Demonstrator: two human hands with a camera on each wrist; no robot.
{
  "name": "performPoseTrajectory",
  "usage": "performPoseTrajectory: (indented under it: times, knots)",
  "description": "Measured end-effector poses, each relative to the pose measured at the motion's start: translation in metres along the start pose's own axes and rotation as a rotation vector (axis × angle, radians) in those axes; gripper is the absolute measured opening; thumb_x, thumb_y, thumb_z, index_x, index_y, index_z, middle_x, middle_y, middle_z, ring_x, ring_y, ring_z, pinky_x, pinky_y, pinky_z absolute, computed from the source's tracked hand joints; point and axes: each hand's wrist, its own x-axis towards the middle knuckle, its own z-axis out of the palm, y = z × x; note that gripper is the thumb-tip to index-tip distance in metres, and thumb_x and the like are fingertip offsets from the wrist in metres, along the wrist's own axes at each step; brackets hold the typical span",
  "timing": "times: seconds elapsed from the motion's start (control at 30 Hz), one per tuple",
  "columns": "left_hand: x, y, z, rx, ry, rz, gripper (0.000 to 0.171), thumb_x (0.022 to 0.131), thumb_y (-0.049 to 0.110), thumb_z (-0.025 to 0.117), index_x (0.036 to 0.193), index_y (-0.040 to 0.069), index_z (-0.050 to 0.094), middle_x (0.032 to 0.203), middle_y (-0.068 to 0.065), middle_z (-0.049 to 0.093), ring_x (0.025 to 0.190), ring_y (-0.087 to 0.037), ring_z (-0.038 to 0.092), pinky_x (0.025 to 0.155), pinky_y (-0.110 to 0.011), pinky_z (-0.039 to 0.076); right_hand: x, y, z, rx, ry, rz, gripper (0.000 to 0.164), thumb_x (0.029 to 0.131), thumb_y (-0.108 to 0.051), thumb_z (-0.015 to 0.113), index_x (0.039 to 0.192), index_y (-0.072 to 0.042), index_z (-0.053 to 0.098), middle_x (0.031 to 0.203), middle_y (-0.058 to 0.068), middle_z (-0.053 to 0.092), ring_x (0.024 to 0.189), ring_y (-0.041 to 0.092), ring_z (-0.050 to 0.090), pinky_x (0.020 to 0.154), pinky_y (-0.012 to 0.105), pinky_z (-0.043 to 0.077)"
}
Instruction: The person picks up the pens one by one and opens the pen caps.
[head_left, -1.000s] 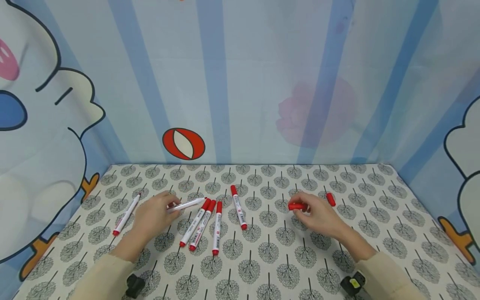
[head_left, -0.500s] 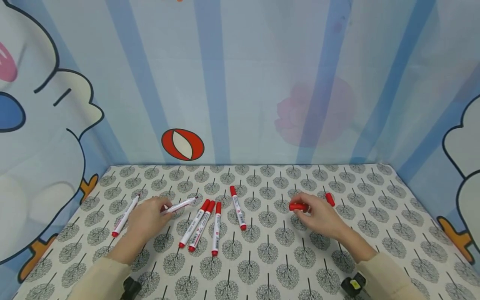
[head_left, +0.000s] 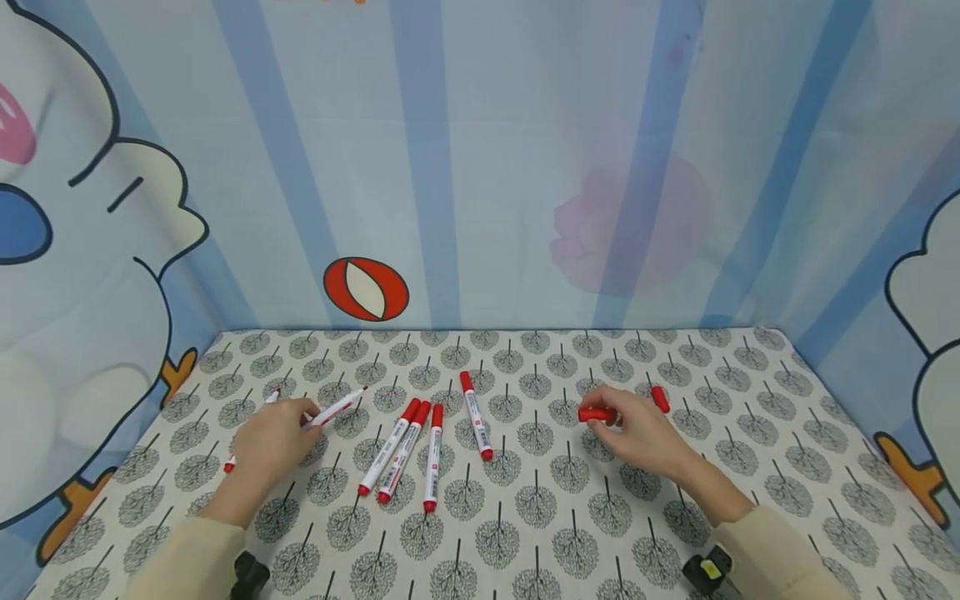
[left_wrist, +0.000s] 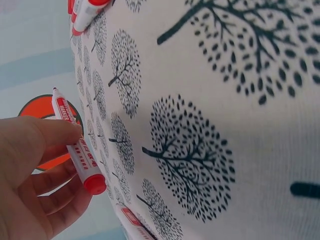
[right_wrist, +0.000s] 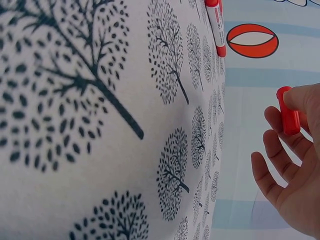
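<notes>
Counter: cloth-covered, white with grey tree print (head_left: 525, 475).

Item 1: slim white plastic marker, red lettering, red end plug, uncapped (head_left: 337, 408). Over the left half of the counter, tilted, tip toward the far edge. Left hand (head_left: 272, 442): grip pinching its barrel, thumb against fingers.

Item 2: small red plastic cap, cylindrical (head_left: 597, 413). Over the right half. Right hand (head_left: 641, 433): grip holding it between thumb and forefinger, remaining fingers spread.

Item 3: second red plastic cap (head_left: 660, 398), lying beyond the right hand, toward the far right corner.

Item 4: white marker with red end (head_left: 229, 464), nearest the left edge, partly hidden by the left hand; apparently uncapped.

Items 5–8: capped red-and-white markers, mid-counter: a close pair (head_left: 397, 450), contact uncertain; a single just right of it (head_left: 433, 458); another nearer the far edge (head_left: 474, 417).

Handling, as judged: markers light, stiff, smooth, inclined to roll; best held mid-barrel, clear of the soft, staining tip. Caps hard, slick; best taken by the sides.
</notes>
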Motion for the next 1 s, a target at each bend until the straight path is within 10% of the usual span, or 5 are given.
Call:
performPoseTrajectory:
  times: [1.0]
  knots:
    - [-0.004,-0.039,0.002,-0.024,-0.067,-0.166,0.019,0.080,0.020,0.065,0.091,0.005,0.063,0.067,-0.006,0.057,0.052,-0.019,0.048,0.040,-0.031,0.037,0.001,0.001,0.001,-0.015,0.007,0.017,0.022,0.081,-0.007,0.065,0.099,-0.019,0.063,0.085,-0.011,0.063,0.072,0.003,0.053,0.063,0.024,0.046]
